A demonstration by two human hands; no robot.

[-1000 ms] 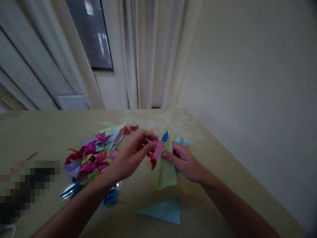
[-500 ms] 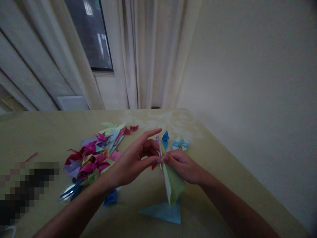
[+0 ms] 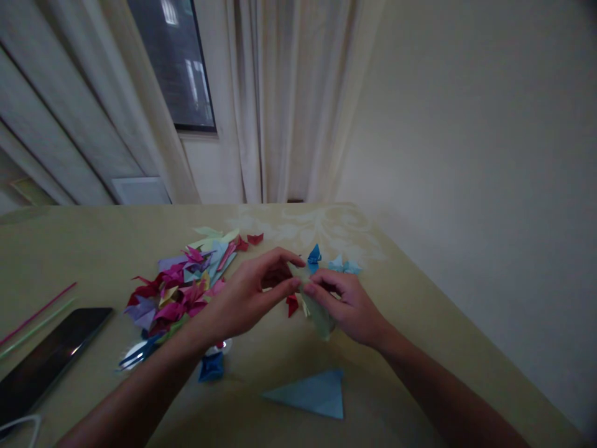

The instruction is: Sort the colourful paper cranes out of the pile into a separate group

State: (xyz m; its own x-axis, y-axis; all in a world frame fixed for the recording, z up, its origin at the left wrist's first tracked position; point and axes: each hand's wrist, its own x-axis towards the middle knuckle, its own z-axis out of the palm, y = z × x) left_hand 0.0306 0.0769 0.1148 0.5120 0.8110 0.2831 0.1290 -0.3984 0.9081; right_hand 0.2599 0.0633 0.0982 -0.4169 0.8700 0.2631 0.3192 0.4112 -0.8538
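A pale green sheet of folding paper (image 3: 321, 317) is held between both hands above the table. My left hand (image 3: 254, 289) pinches its upper left edge between thumb and fingers. Against the upper right side of the paper, my right hand (image 3: 347, 305) closes its thumb and bent fingers. The paper is folded, but my fingers hide part of its shape. Below lies a light blue paper triangle (image 3: 312, 395), flat on the table. Just behind the hands are a blue folded paper piece (image 3: 314, 256), light blue folded pieces (image 3: 344, 265) and a red one (image 3: 291, 305).
A heap of colourful folded papers (image 3: 181, 289) lies left of my hands. A dark blue folded piece (image 3: 211, 367) sits near my left forearm. At the far left are a phone (image 3: 51, 348), a white cable (image 3: 35, 423) and thin pink and green sticks (image 3: 40, 314). A wall (image 3: 480, 186) borders the right.
The green paper has been turned and narrowed between my fingers, its pointed lower end now higher. The view has shifted slightly, bringing the green stick into sight.
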